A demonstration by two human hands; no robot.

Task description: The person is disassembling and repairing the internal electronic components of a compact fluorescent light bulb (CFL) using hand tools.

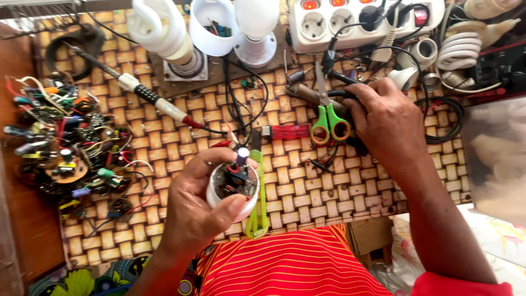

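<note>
Left hand [194,211] clamps the white lamp base [233,186], circuit side up, at the mat's 6 o'clock. Right hand [386,123], fingers curled onto a black tool [342,96], lies at 2 o'clock from the base; the green-handled scissors [329,118] sit between them, long axis 12–6.

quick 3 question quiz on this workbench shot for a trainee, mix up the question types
1. True or false: the left hand holds a white lamp base with a circuit board inside.
2. Which tool lies nearest the right hand? A) green-handled scissors B) soldering iron C) yellow-green utility knife
3. What covers the table under the hands?

Key: 1 true. 2 A. 3 A woven mat.
</note>
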